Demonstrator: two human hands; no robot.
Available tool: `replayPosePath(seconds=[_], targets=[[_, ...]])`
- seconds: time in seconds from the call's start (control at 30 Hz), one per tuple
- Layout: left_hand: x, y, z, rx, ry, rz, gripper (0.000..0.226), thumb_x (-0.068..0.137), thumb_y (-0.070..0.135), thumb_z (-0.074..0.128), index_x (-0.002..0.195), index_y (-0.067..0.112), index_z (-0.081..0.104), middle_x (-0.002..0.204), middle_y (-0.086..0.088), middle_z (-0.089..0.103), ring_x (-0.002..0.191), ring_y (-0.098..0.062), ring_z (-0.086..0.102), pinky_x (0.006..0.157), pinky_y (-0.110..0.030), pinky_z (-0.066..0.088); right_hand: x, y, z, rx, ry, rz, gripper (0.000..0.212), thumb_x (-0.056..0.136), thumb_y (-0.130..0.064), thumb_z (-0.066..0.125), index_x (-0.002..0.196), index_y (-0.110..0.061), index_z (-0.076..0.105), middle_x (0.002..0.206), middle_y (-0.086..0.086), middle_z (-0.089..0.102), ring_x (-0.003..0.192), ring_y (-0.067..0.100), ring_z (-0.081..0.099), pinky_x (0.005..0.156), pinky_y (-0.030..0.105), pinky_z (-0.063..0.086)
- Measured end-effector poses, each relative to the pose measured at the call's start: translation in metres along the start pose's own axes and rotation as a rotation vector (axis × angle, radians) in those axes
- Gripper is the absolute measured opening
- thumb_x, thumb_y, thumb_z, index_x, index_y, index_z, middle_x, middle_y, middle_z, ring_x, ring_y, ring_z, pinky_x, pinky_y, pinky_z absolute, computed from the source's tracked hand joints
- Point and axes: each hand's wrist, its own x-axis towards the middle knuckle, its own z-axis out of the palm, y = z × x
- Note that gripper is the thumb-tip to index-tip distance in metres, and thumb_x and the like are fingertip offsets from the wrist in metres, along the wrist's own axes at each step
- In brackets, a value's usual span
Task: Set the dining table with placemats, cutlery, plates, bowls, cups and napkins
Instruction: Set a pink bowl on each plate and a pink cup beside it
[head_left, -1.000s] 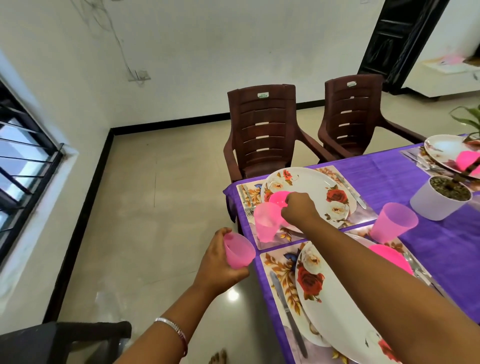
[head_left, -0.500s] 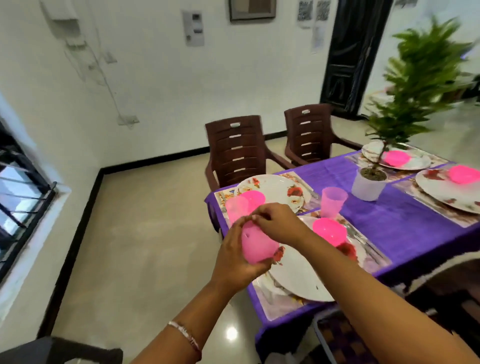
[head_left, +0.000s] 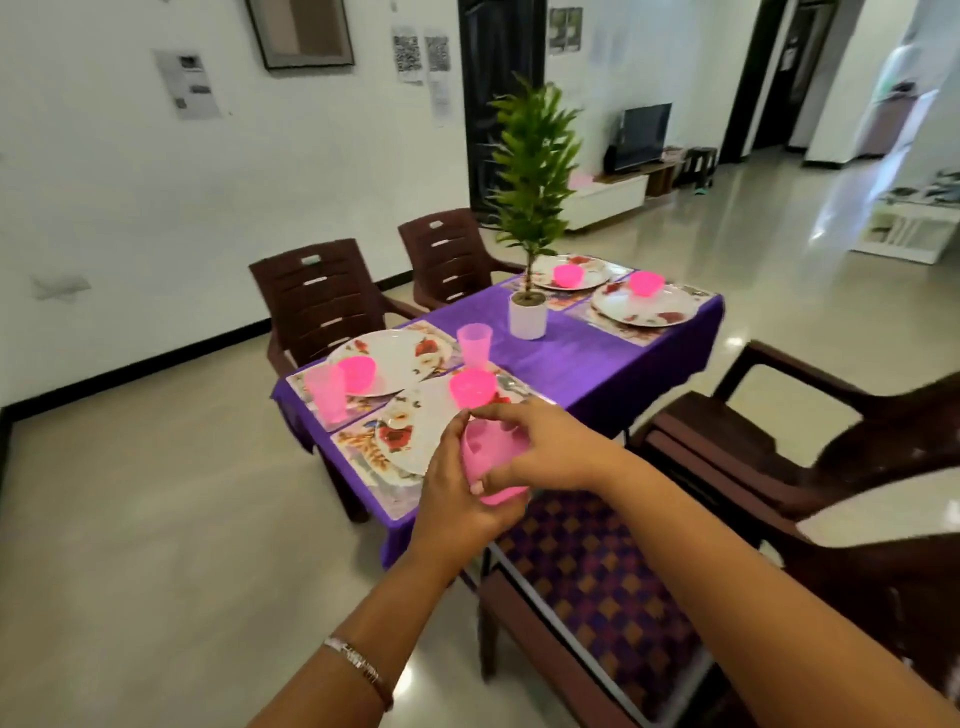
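Observation:
Both hands hold a pink plastic cup (head_left: 491, 460) in the air off the near corner of the purple-clothed table (head_left: 582, 358). My left hand (head_left: 457, 493) grips it from below and the left; my right hand (head_left: 540, 447) grips its rim and side from the right. On the table, floral plates (head_left: 400, 353) lie on placemats, each with a pink bowl (head_left: 356, 371) on it. One pink cup (head_left: 326, 392) stands at the near left corner, another pink cup (head_left: 474, 345) beside the middle.
A potted plant (head_left: 529, 312) stands mid-table. Two brown chairs (head_left: 322, 296) line the far side, stacked dark chairs (head_left: 810, 441) stand on the right, and a chair with a patterned seat (head_left: 597, 577) is below my hands. Open tiled floor stretches left.
My right hand left the cup it set at the table's corner and joined my left hand on the pink cup. The view pulled back and swung right, showing the whole table.

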Motion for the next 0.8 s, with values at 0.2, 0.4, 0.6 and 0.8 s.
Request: replayPosePath(seconds=[0.2, 0.4, 0.6, 0.8], targets=[[-0.02, 0.08, 0.11, -0.099, -0.062, 0.023, 0.083, 0.06, 0.02, 0.089, 0.127, 0.036, 0.043, 0.12, 0.013, 0.058, 0.107, 0.002, 0.059, 0.083, -0.013, 0.05, -0.092, 0.067, -0.072, -0.072, 0.087, 0.036, 0.079, 0.06, -0.045, 0.085, 0.131, -0.037, 0.052, 0.115, -0.004, 0.049, 0.107, 0.016, 0.049, 0.083, 0.025, 0.042], [-0.029, 0.161, 0.25, -0.135, -0.013, 0.08, 0.082, 0.057, 0.019, 0.089, 0.126, 0.029, 0.046, 0.118, 0.009, 0.059, 0.107, -0.004, 0.06, 0.085, -0.014, 0.048, -0.184, 0.158, -0.16, -0.116, 0.184, 0.038, 0.083, 0.057, -0.042, 0.087, 0.132, -0.036, 0.052, 0.117, -0.001, 0.044, 0.113, 0.018, 0.045, 0.096, 0.033, 0.042], [-0.034, 0.217, 0.367, -0.174, -0.022, 0.074, 0.085, 0.057, 0.015, 0.089, 0.13, 0.025, 0.045, 0.121, 0.007, 0.059, 0.111, -0.008, 0.06, 0.089, -0.024, 0.052, -0.256, 0.239, -0.234, -0.136, 0.199, 0.0, 0.083, 0.057, -0.042, 0.087, 0.133, -0.034, 0.053, 0.108, -0.002, 0.044, 0.105, 0.018, 0.047, 0.091, 0.033, 0.044], [0.006, 0.252, 0.463, -0.169, -0.06, 0.111, 0.086, 0.057, 0.016, 0.088, 0.131, 0.024, 0.043, 0.12, 0.009, 0.058, 0.112, -0.006, 0.058, 0.088, -0.02, 0.05, -0.271, 0.327, -0.305, -0.11, 0.256, -0.025, 0.082, 0.058, -0.04, 0.087, 0.132, -0.033, 0.052, 0.11, -0.003, 0.047, 0.101, 0.013, 0.045, 0.078, 0.024, 0.036]])
